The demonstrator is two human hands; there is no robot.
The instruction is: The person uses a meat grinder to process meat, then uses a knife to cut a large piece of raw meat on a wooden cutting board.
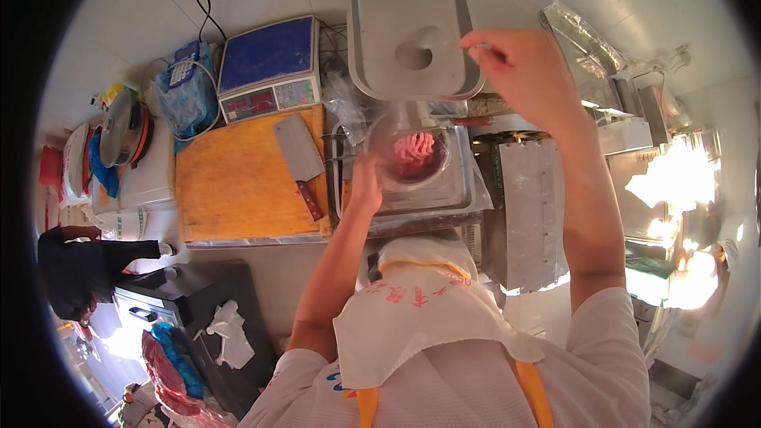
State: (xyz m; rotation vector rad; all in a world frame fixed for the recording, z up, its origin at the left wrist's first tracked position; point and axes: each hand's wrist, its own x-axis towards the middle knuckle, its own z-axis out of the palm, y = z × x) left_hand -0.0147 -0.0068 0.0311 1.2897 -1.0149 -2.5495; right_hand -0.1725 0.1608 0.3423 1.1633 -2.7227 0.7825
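A meat grinder's steel tray (365,40), with a round feed hole, stands in front of me. Below the tray, pink ground meat (414,147) lies in strands inside a see-through round bowl (434,174), under the grinder's outlet. My left hand (368,181) grips the bowl's left side, its fingers partly hidden behind the rim. Raised by the right rim of the tray is my right hand (523,71), fingers curled and pinched together. Whatever it may hold is too small to make out. Beneath the bowl sits a shallow metal tray (456,198).
A cleaver (298,149) lies on a wooden cutting board (238,182) to the left. Behind the board stands a blue-topped weighing scale (265,55). A metal appliance (531,214) is at the right. Another person in dark clothes (75,269) is at the far left.
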